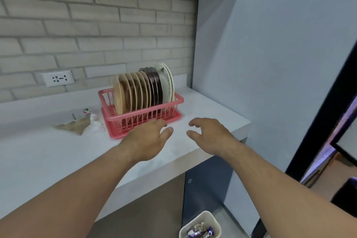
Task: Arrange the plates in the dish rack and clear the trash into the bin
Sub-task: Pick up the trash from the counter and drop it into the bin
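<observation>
Plates (143, 91) stand on edge in pink slatted plastic dish rack (135, 118) at back of white counter (38, 160); lower rims hidden by rack wall. Beige at left, then dark, white at right. Left grip (148, 139) & right grip (208, 135) loose-fingered, holding nothing; left fingertips overlap rack front, contact unclear. Trash left of rack blurred: crumpled brown paper (74, 126), small packet (87, 111). Bin (199, 218) on floor, cut off at btm edge.

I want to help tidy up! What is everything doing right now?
pink dish rack: on counter
plates: upright in the rack
paper trash: on counter, left of rack
bin: on floor, wrappers inside
left hand: open, empty
right hand: open, empty
</observation>
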`<state>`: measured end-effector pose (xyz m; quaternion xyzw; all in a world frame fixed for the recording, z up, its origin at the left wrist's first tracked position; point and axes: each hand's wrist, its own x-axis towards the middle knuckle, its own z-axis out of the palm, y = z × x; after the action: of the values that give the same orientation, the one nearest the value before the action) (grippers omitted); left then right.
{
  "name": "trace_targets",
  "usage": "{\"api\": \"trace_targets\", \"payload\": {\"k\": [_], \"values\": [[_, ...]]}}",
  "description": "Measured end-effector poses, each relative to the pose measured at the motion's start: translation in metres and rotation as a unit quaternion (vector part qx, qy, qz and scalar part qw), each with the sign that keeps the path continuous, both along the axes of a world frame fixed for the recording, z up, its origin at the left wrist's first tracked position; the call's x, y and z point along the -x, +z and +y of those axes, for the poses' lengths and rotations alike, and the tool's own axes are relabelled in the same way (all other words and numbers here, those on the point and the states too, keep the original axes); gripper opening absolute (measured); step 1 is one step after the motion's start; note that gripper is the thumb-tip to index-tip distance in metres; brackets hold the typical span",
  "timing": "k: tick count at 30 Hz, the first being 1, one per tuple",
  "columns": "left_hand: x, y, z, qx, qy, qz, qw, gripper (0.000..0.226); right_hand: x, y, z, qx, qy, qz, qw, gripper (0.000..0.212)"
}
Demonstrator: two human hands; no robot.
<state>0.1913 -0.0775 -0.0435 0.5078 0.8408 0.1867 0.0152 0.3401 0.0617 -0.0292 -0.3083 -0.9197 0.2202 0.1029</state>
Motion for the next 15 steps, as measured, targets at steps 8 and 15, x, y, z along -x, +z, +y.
{"api": "trace_targets", "payload": {"k": [8, 15], "values": [[0.073, -0.007, -0.088, 0.006, 0.018, -0.008, 1.0, 0.038, 0.073, -0.004, -0.08, -0.012, 0.022, 0.016, 1.0, 0.037], [0.119, -0.008, -0.12, -0.003, 0.053, -0.02, 0.998, 0.042, 0.13, -0.007, -0.102, -0.01, 0.074, 0.021, 0.997, 0.039]]}}
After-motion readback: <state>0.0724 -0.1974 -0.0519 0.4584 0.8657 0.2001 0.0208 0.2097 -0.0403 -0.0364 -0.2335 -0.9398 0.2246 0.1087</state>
